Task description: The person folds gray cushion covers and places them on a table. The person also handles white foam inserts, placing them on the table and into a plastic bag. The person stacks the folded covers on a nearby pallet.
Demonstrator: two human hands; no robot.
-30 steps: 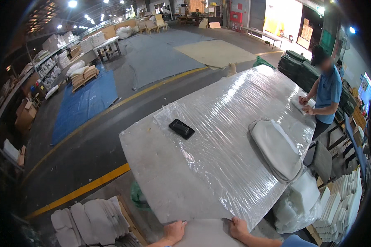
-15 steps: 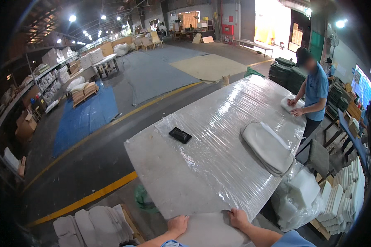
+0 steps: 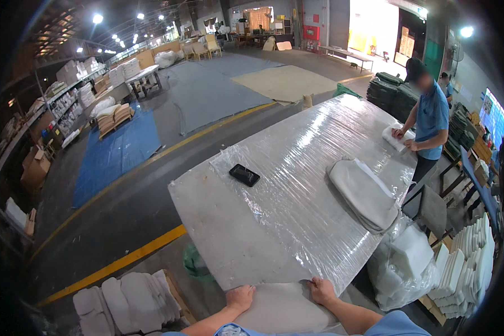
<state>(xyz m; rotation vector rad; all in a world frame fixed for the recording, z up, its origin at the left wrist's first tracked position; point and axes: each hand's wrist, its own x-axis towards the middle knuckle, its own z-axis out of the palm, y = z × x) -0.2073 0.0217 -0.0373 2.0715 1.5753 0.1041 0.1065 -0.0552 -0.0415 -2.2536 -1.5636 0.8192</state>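
Note:
At the near edge of the table, a light grey cushion [image 3: 283, 308] lies in front of me, its far edge on the tabletop and its near part reaching toward my body. My left hand [image 3: 241, 297] is closed on its far left corner, fingers curled over the edge. My right hand [image 3: 322, 291] pinches the far right corner, where a small dark bit shows beside the fingers. Farther right on the table rests a stack of grey cushion covers [image 3: 361, 193] with a white strip along it. A black phone [image 3: 245, 175] lies left of the middle.
Clear plastic sheeting [image 3: 297, 168] covers most of the table. Across it, a co-worker [image 3: 431, 115] in blue handles a white piece. Bagged white foam [image 3: 406, 260] and stacked white pads [image 3: 465, 269] stand at right. Grey cushions [image 3: 129, 302] are piled at lower left.
The cushion and both my hands have shifted slightly up in the picture, with the hold on its corners kept. The co-worker's hands have moved slightly over the white piece.

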